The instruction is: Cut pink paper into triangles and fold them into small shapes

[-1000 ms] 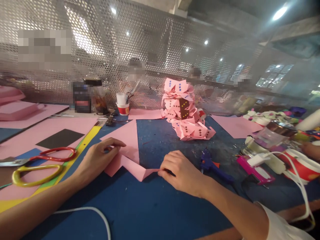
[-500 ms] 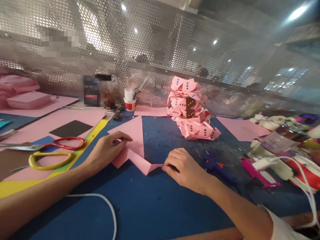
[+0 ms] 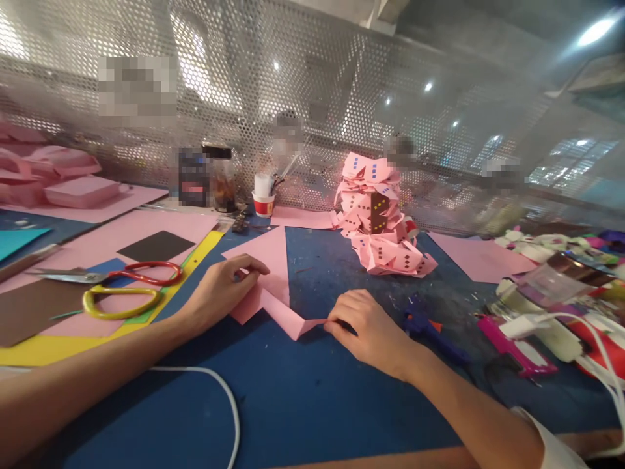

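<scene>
A folded strip of pink paper [image 3: 286, 315] with angled creases stretches between my two hands, just above the blue table. My left hand [image 3: 228, 286] is closed on its left part, fingers bent over the pink paper. With a pinch of thumb and fingers, my right hand [image 3: 359, 324] grips the strip's thin right end. Behind my left hand lies a flat pink sheet [image 3: 273, 260]. Past my right hand stands a stacked pink paper construction [image 3: 374, 202] with small blue, brown and yellow squares on it.
Scissors with red and yellow handles [image 3: 122, 303] lie on coloured sheets at left. A blue glue gun [image 3: 434, 332] and a pink tool [image 3: 517, 348] are at right. A white cable [image 3: 229, 397] curves in front. Behind are a paper cup [image 3: 263, 203] and a perforated metal screen [image 3: 312, 85].
The whole view has shifted slightly, so things appear a little farther right. My hands hold nearly the same pose on the pink strip.
</scene>
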`<action>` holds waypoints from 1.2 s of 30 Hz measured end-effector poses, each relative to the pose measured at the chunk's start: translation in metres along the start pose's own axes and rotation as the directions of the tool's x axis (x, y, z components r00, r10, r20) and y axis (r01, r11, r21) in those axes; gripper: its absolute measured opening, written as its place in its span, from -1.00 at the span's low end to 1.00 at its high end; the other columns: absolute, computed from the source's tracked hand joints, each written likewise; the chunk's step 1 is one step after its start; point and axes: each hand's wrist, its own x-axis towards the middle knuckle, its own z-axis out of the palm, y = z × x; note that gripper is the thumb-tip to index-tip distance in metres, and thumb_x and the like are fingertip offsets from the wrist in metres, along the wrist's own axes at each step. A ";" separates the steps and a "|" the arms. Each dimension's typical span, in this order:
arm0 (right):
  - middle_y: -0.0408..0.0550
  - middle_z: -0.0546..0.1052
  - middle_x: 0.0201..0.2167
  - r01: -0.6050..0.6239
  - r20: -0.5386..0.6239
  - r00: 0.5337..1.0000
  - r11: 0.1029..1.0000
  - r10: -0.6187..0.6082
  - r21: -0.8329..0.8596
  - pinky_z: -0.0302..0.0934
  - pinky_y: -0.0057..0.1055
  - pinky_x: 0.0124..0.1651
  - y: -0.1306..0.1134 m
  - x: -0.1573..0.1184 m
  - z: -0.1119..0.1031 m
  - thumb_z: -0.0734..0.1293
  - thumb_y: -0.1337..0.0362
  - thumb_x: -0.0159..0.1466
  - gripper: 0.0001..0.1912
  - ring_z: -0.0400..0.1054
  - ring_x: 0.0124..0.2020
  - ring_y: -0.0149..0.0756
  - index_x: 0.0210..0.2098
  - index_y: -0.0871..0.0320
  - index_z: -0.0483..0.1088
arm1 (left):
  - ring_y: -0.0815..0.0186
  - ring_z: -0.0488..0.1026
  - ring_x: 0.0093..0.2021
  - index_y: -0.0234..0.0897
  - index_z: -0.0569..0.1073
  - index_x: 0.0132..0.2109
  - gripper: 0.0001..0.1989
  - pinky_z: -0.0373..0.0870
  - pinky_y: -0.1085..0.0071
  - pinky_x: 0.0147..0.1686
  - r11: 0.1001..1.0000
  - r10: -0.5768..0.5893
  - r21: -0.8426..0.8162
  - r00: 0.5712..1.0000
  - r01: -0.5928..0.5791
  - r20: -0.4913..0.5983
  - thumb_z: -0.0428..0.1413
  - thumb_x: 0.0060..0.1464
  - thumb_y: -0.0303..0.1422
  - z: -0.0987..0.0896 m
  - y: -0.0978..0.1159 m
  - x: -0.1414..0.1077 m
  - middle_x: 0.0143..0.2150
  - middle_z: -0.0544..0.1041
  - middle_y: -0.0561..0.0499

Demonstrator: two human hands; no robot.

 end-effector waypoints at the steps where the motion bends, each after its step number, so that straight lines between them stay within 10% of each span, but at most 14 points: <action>1: -0.12 0.50 -0.37 0.000 0.001 1.000 1.000 0.000 -0.001 0.11 -0.29 -0.05 0.000 0.000 0.000 0.32 0.28 0.42 -0.81 0.34 -0.26 -0.30 -0.35 0.15 0.43 | 0.14 0.53 -0.11 -0.19 0.59 -0.19 -0.68 0.40 0.26 -0.07 1.000 -0.001 -0.002 1.000 0.001 0.005 -0.01 0.09 -0.19 0.000 0.000 0.000 -0.11 0.65 -0.02; 36: -0.13 0.51 -0.37 0.014 0.009 1.000 0.999 -0.014 -0.043 0.10 -0.32 -0.04 0.003 -0.001 0.000 0.32 0.26 0.42 -0.80 0.35 -0.26 -0.32 -0.35 0.17 0.42 | 0.18 0.54 -0.06 -0.15 0.59 -0.18 -0.70 0.39 0.37 -0.09 0.998 0.067 0.021 0.998 -0.067 -0.014 0.00 0.13 -0.18 0.000 -0.003 0.001 -0.09 0.64 0.05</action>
